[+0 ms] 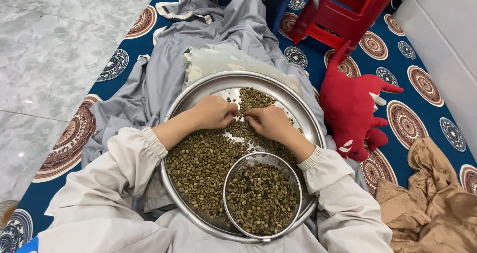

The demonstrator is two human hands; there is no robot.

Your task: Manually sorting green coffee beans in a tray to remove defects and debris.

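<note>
resting on our lap, the round metal tray (303, 115) carries a heap of greenish beans (198, 166). our left hand (214, 112) and right hand (269, 122) sit side by side on the beans, fingers curled and pinching at them. a small mesh sieve (262, 197) full of beans lies at the tray's near edge. a red plush toy (354, 109) lies to the right on the patterned mat (422, 84).

Just one view here, a head cam looking pretty much straight down into the person's lap, fairly close. The tray (198, 86) fills the middle, sleeves come in from the bottom edge, and the mat (417, 59) and tiled floor (49, 49) run off the sides.
</note>
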